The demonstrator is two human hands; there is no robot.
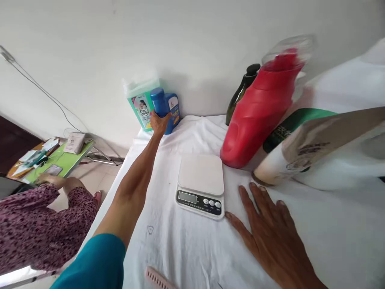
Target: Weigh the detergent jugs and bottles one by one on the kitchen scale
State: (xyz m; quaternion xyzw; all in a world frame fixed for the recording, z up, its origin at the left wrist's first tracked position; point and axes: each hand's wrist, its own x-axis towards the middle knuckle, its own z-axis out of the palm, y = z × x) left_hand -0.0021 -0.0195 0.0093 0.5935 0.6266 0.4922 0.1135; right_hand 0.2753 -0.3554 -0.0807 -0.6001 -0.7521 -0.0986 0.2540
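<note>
My left hand (pixel 160 123) reaches far across to the wall, its thumb and fingers wrapped around a blue bottle (pixel 162 103) with a blue cap. Just left of that bottle stands a clear jug of green liquid (pixel 140 104) labelled "Pao dudu". My right hand (pixel 269 230) lies flat on the white cloth, fingers spread, with nothing in it. Its thumb tip is close to the front right corner of a white digital kitchen scale (pixel 201 174). The scale's platform is bare and its display looks blank.
A red bottle (pixel 255 116), a dark pump bottle (pixel 243 90) and a beige-and-green package (pixel 303 144) stand at the right. A pink strap (pixel 158 277) lies at the front of the cloth (pixel 162 192). Another person (pixel 45 224) sits at the left, beside a green table (pixel 66 160).
</note>
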